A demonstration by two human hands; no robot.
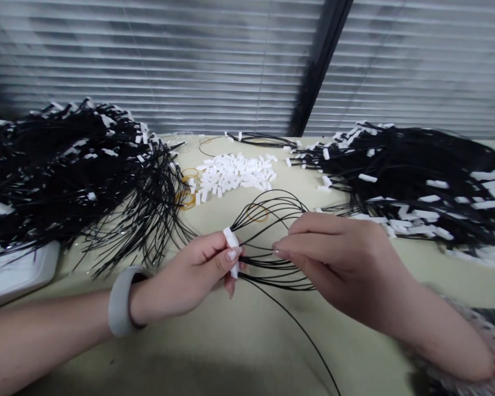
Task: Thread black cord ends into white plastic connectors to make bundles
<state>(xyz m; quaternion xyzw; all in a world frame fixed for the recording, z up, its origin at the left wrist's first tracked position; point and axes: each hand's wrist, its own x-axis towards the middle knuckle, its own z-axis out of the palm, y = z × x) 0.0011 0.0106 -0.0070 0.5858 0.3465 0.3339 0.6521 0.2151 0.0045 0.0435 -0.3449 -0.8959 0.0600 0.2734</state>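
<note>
Between thumb and fingers, my left hand (198,269) grips a white plastic connector housing (231,237). Several thin black wires (272,212) run out of its right side and bow toward my right hand (334,253). The fingertips of my right hand are pinched together on one black wire just right of the housing. Other wires of the bundle pass behind that hand. One loose black wire (299,324) trails from the housing down to the front of the table.
A heap of small white connector housings (235,173) lies at mid-table, with yellow rubber bands (185,199) beside it. Large piles of black wires with white connectors stand left (66,159) and right (416,170). A white device (37,275) sits at left. Window blinds (190,60) close off the back.
</note>
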